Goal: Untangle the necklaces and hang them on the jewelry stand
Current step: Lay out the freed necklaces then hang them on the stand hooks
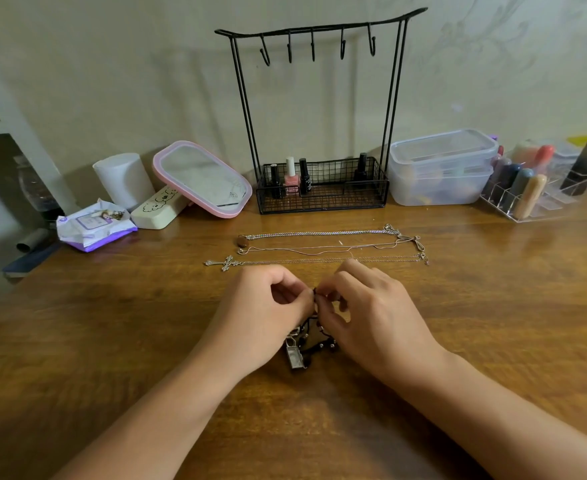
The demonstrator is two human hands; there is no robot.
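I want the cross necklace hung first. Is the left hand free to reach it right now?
Probably not yet. The cross necklace lies bare on the table just beyond the left hand, nothing between them, but that hand and the right hand are both pinching the black beaded necklace.

There is a single view, taken from the person's head, looking forward and down across a wooden table [112,341] toward a pale wall [112,64]. The lens is wide, so the table edges and the wall bend at the sides of the frame. The camera sits close above the near part of the table: both forearms enter from the bottom corners and the left hand [261,313] and right hand [371,313] meet near the centre, large in the frame. A black wire stand [320,116] rises at the far edge of the table, straight ahead against the wall, reaching nearly to the top of the frame. No second view is given, so nothing is shared.
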